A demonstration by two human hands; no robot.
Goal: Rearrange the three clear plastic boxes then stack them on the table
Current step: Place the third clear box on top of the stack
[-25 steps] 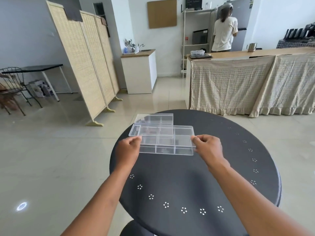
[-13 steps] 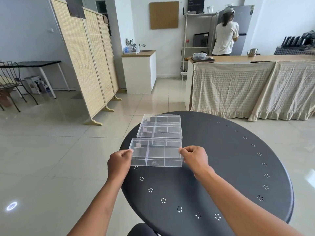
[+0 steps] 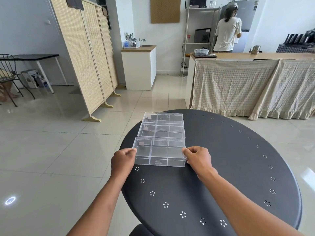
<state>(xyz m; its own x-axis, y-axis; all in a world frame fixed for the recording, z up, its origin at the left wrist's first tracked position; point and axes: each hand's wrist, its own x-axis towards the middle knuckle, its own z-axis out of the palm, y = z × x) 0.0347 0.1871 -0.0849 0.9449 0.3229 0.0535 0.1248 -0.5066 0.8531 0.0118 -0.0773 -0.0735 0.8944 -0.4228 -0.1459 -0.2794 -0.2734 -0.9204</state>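
I have the nearest clear box point(image 3: 159, 154) pinched at its two short ends, left hand point(image 3: 123, 159) on the left end and right hand point(image 3: 197, 158) on the right, so its long axis runs straight across from one grip to the other and sits level between them. It rests on, or just over, the near-left part of the black round table point(image 3: 221, 167) (I cannot tell whether its base touches). The other two lie directly beyond my grip, away from me: the middle clear box point(image 3: 162, 132) just past the held one's far edge, the far clear box point(image 3: 163, 118) behind that, both with long axes parallel to mine. Both hands are equally placed, so I judge the stacking move to be a straight lift forward over the middle one.
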